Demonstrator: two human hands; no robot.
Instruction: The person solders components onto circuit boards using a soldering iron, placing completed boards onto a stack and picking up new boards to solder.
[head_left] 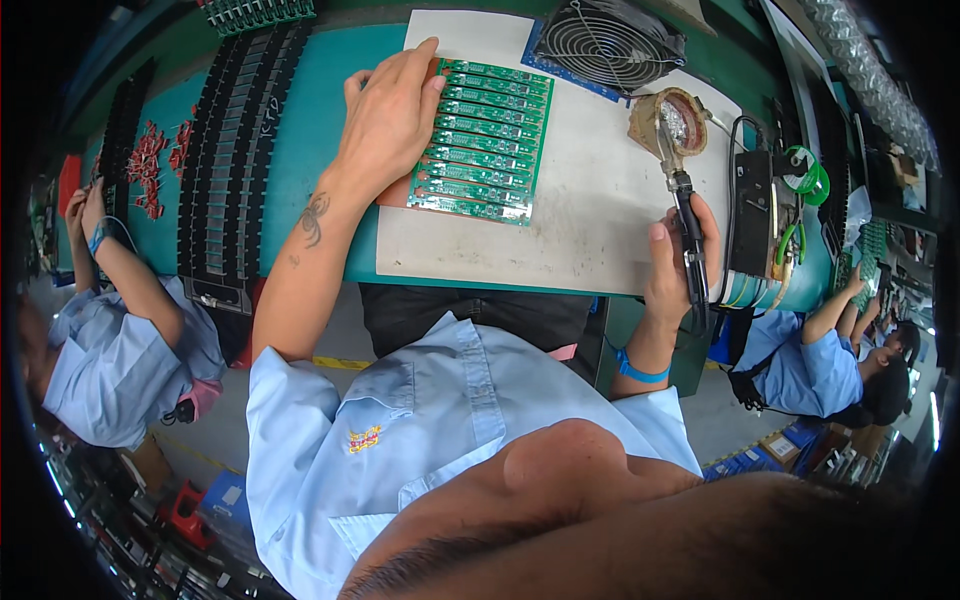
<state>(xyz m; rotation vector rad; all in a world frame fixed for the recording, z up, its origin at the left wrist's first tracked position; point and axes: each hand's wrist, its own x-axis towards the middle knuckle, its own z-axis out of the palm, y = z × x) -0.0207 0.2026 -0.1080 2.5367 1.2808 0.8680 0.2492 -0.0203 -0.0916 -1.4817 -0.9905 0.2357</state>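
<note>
While the left hand (388,118) lies flat, fingers (412,62) spread open, it presses on the left edge of a green circuit board panel (484,140) on a white mat (590,200) on the teal counter (310,130). Right hand (672,262): fingers curled shut round a black soldering iron (686,215), tip resting in a round stand (668,122) with metallic wool inside. Left forearm extended, tattooed; right wrist wears a blue band (640,368). Fan (608,42) behind the panel; black trays (232,150) to the left.
</note>
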